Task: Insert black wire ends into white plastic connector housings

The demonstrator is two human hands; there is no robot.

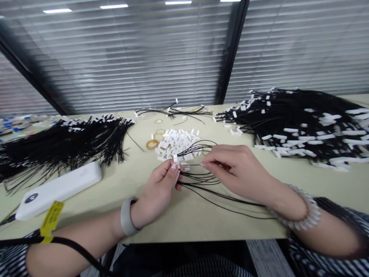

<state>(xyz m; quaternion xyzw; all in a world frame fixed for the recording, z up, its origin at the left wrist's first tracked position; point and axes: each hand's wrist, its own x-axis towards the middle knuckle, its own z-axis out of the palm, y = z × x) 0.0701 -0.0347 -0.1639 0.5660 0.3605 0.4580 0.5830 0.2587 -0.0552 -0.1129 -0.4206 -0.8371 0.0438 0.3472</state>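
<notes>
My left hand point(161, 184) pinches a white plastic connector point(176, 163) upright between thumb and fingers, near the middle of the table. Several thin black wires point(201, 177) run out of the connector side toward the right, some passing under my right hand. With fingertips closed, my right hand point(235, 167) grips one of these black wires a short way right of the connector. Just behind both hands lies a heap of small white connector housings point(180, 142). The far ends of the wires are partly hidden by my right hand and forearm.
Bundles of black wires point(66, 140) lie at the left, and a larger pile of wires with white ends point(305, 119) at the right. Yellow rubber bands point(152, 144) sit beside the heap. A white power bank point(60, 190) is left; a black cable point(72, 246) crosses my left forearm.
</notes>
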